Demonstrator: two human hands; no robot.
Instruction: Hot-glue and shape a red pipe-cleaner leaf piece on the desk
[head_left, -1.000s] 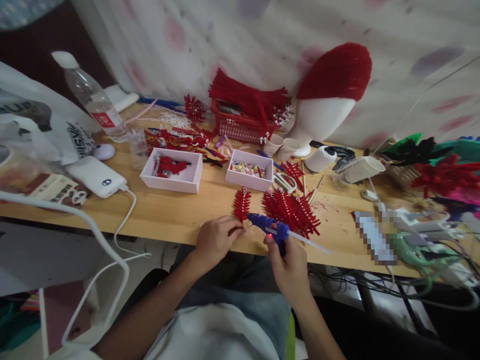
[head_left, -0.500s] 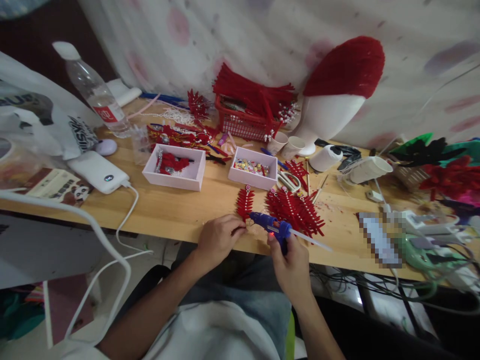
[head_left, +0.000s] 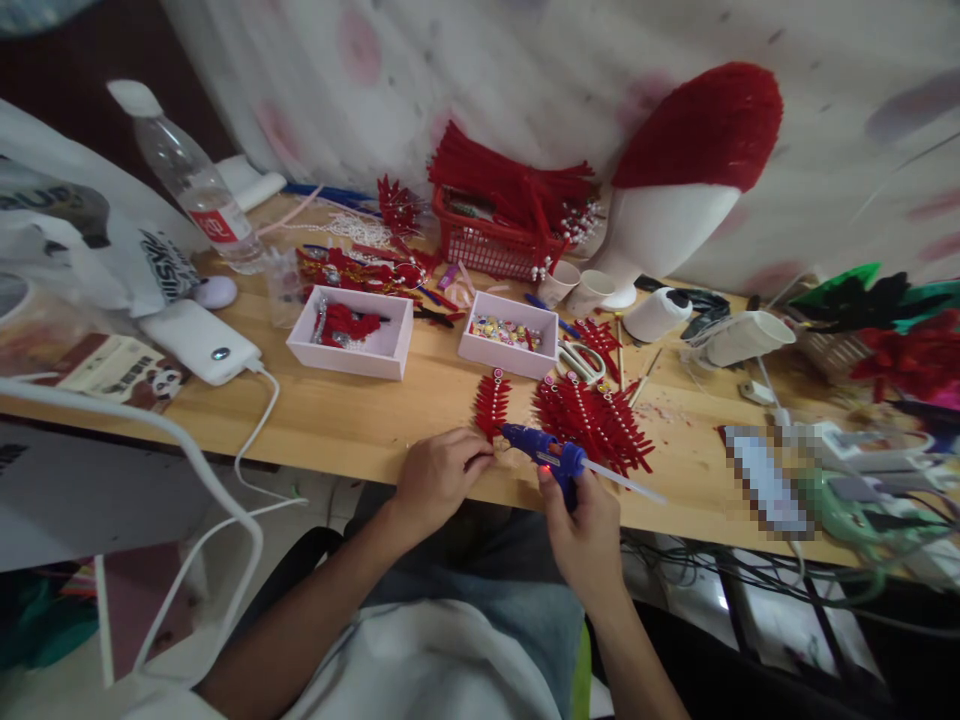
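My right hand (head_left: 581,525) is closed around the handle of a blue glue gun (head_left: 544,455); its nozzle points left at the lower end of a red feathered ornament (head_left: 491,403) lying on the wooden table (head_left: 360,420). A clear glue stick juts from the gun's back to the right. My left hand (head_left: 436,475) pinches the ornament's lower end at the table's front edge, right beside the nozzle. A pile of similar red ornaments (head_left: 592,418) lies just right of the gun.
Two pink open boxes (head_left: 352,333) (head_left: 508,335) hold red pieces and beads. A red basket (head_left: 491,250), a foam head with a red cap (head_left: 675,190), paper cups, scissors (head_left: 577,358), a water bottle (head_left: 187,180), a white power bank (head_left: 199,342) and cables lie around.
Both hands keep their grip and place at the ornament's lower end. The view has drifted slightly; nothing else has moved.
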